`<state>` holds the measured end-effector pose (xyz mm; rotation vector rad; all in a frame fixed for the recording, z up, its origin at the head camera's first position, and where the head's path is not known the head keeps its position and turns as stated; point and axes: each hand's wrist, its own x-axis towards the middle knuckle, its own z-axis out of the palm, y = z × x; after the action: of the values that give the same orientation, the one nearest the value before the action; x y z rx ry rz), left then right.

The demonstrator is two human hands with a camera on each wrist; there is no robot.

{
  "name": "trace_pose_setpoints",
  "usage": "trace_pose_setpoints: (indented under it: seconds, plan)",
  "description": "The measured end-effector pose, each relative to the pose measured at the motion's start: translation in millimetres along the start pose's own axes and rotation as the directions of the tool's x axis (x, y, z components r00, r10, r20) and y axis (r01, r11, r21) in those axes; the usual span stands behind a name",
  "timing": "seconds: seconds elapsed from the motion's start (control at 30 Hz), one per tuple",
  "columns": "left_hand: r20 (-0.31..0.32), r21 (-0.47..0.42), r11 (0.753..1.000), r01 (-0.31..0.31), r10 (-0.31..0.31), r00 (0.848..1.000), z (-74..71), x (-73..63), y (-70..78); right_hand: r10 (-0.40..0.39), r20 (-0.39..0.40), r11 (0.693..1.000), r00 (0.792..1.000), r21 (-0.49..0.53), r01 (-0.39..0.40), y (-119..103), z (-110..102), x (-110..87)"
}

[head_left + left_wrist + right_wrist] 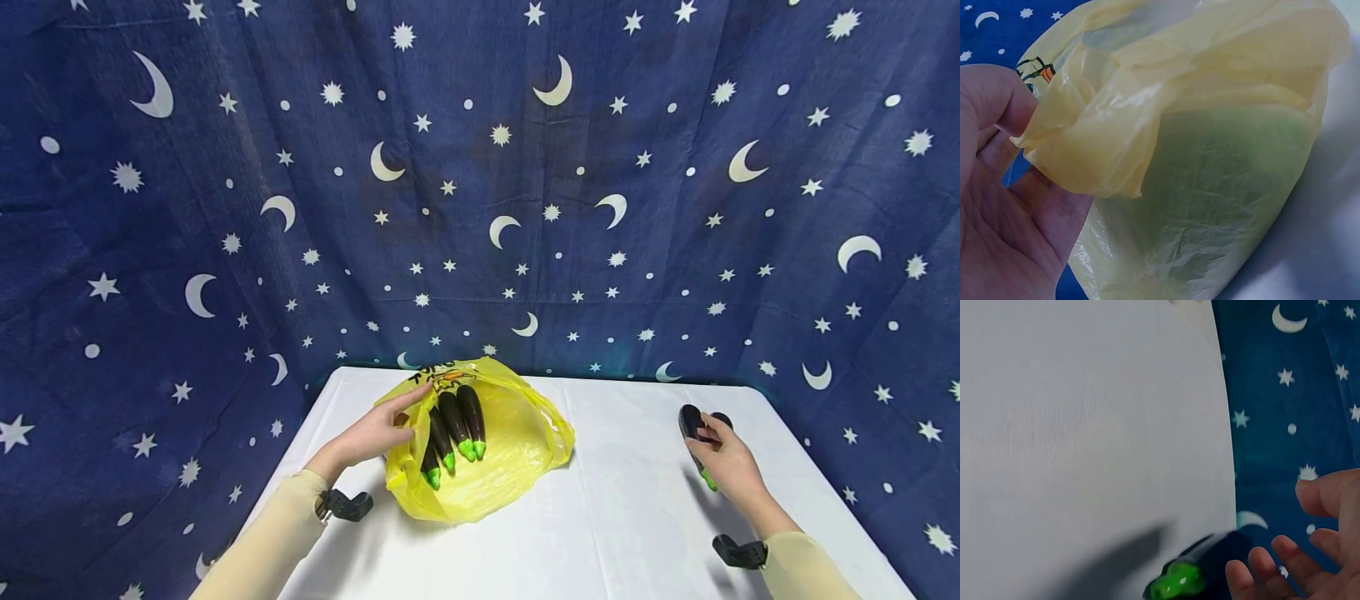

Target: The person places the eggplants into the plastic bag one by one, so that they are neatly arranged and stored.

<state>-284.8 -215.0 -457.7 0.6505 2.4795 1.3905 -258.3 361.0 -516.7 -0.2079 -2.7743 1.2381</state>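
My left hand (377, 427) grips the left rim of a yellow plastic bag (510, 454). In the left wrist view, the thumb and fingers pinch crumpled bag film (1100, 125). Several dark eggplants (470, 412) with green stem ends lie inside the bag's open mouth. On the right, my right hand (729, 471) reaches over another eggplant (690, 423), fingertips right at its skin. Its green end (1175, 582) shows below the relaxed fingers in the right wrist view, with a gap between thumb and fingers. A second dark shape (722, 418), partly hidden, shows behind that hand.
The table has a white cover (615, 500), its far edge against a dark blue curtain (555, 208) with moons and stars. White cloth lies between the bag and the right hand. The right table edge (1230, 444) runs close beside the right hand.
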Motion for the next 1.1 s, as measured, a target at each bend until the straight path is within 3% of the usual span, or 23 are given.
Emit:
trace_pose_setpoints:
  seconds: [0.47, 0.73, 0.93, 1.1]
  plan:
    - [0.001, 0.003, 1.000, 0.007, -0.007, 1.000, -0.4, -0.7, 0.6, 0.120, -0.037, 0.993, 0.992, 0.013, -0.120, 22.5, -19.3, 5.8]
    - [0.001, 0.000, 1.000, 0.011, -0.011, 1.000, -0.9, -1.6, 1.1, 0.140, -0.027, 0.990, 0.990, 0.005, -0.140, 28.7, -30.8, 9.4]
    - [-0.001, 0.000, 1.000, 0.016, -0.016, 1.000, -1.6, -1.1, 0.5, 0.197, -0.023, 0.980, 0.980, 0.040, -0.196, 42.7, -36.3, 19.0]
    - [0.003, -0.006, 1.000, 0.026, -0.026, 1.000, -2.0, -0.5, -0.3, 0.198, 0.015, 0.975, 0.980, 0.097, -0.198, 53.8, -41.3, 24.2]
